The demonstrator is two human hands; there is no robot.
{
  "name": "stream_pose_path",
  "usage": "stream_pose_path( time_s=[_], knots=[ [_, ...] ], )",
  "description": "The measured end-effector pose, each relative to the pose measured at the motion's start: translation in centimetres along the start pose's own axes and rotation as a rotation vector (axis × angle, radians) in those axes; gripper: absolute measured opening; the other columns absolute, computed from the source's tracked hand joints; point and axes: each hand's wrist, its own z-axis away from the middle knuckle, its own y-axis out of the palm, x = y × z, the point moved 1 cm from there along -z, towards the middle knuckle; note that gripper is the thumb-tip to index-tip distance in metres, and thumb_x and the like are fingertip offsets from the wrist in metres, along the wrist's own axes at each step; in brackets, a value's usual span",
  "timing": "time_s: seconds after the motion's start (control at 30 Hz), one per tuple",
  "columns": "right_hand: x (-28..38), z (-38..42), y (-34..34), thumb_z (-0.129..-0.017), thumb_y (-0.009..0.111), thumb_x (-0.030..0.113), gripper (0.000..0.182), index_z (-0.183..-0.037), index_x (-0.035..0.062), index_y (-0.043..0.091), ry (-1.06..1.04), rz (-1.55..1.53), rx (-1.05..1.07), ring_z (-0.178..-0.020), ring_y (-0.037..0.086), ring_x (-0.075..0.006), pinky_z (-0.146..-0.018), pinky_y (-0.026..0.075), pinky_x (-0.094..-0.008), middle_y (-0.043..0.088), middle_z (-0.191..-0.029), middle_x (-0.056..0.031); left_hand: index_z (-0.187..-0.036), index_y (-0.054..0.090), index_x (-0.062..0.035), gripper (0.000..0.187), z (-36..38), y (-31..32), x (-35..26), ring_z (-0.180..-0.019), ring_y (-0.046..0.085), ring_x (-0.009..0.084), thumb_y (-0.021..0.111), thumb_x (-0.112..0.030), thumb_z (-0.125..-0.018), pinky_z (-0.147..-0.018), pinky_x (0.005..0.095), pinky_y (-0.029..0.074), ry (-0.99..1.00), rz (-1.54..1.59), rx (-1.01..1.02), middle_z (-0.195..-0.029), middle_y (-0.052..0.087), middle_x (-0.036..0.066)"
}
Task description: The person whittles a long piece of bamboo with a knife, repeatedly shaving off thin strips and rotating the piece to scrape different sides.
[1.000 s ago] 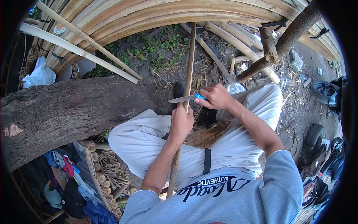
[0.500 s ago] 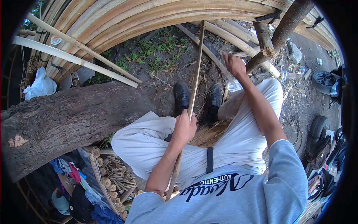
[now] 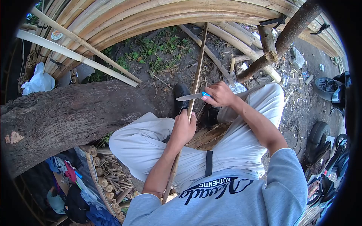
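Observation:
A long, narrow bamboo strip runs from under my left arm up between my knees toward the stacked slats. My left hand is wrapped round it at lap height. Just above that grip, the blade of a knife lies across the strip, pointing left. My right hand is closed on the knife's blue handle, its thumb near the blade end. Below the blade, one black shoe rests on the soil; the other is partly hidden under my right hand.
A thick tree trunk lies at left. Long wooden slats are stacked across the far side. Cut bamboo pieces fill a spot at lower left. A branch post leans at upper right; wheels stand at far right.
My right hand has come down and left from near the branch post to the strip, and the knife now shows across it. My left hand keeps its grip.

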Motion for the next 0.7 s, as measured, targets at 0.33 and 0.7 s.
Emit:
stream_pose_path(
  time_s=[0.33, 0.7],
  knots=[
    [-19.2, 6.5, 4.0, -0.107, 0.028, 0.043, 0.062, -0.104, -0.0065, 0.064, 1.247, 0.151, -0.160, -0.091, 0.064, -0.0522, -0.087, 0.049, -0.0578, 0.066, -0.090, -0.0343, -0.096, 0.064, 0.0053, 0.028, 0.2, 0.8, 1.3, -0.065, 0.061, 0.0188, 0.059, -0.022, -0.097, -0.063, 0.0367, 0.048, -0.100, 0.095, 0.182, -0.069, 0.063, 0.013],
    [-5.1, 0.1, 0.7, -0.105, 0.041, 0.045, 0.047, -0.091, 0.0026, 0.057, 0.508, 0.041, -0.060, -0.071, 0.063, -0.0481, -0.067, 0.050, -0.0558, 0.063, -0.071, -0.0271, -0.094, 0.063, 0.0054, 0.028, 0.3, 0.4, 0.5, -0.064, 0.056, 0.0162, 0.059, -0.022, -0.098, -0.063, 0.0359, 0.047, -0.133, 0.225, 0.174, -0.067, 0.059, 0.008]
  ],
)
